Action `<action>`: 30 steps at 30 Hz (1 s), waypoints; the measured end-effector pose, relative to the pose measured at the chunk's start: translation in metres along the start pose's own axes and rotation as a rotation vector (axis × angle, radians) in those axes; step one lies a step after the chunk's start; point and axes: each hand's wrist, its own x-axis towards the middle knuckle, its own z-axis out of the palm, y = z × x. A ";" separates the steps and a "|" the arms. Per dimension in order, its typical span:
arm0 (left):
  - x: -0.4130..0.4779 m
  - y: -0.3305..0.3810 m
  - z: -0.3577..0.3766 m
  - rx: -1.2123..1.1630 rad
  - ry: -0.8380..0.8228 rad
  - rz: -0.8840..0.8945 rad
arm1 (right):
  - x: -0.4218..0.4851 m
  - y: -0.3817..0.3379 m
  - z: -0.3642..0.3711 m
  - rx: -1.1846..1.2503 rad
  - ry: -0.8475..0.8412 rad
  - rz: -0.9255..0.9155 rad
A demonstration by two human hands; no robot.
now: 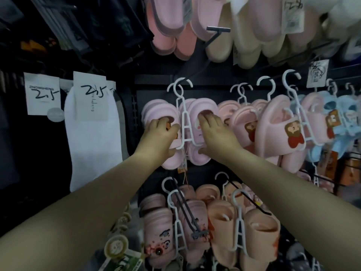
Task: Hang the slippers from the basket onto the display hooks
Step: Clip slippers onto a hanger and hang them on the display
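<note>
A pair of pale pink slippers (203, 108) sits on a white plastic hanger (184, 122) whose hook (179, 85) reaches up to the dark display panel. My left hand (160, 133) grips the left slipper of the pair, fingers curled over its strap. On the right slipper my right hand (216, 133) takes hold, fingers over the front and thumb under the sole. A small price tag (182, 167) dangles below the pair. No basket shows in the view.
More pink slipper pairs (277, 130) and blue ones (345, 118) hang to the right on white hangers. Peach and pink pairs (224, 222) hang below, with a bare black hook rod (187, 212) among them. White socks (93, 137) hang left. An empty black peg (217, 30) juts out above.
</note>
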 end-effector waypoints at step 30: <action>-0.064 0.043 -0.050 -0.449 0.078 0.037 | -0.081 -0.005 -0.030 0.388 0.144 -0.011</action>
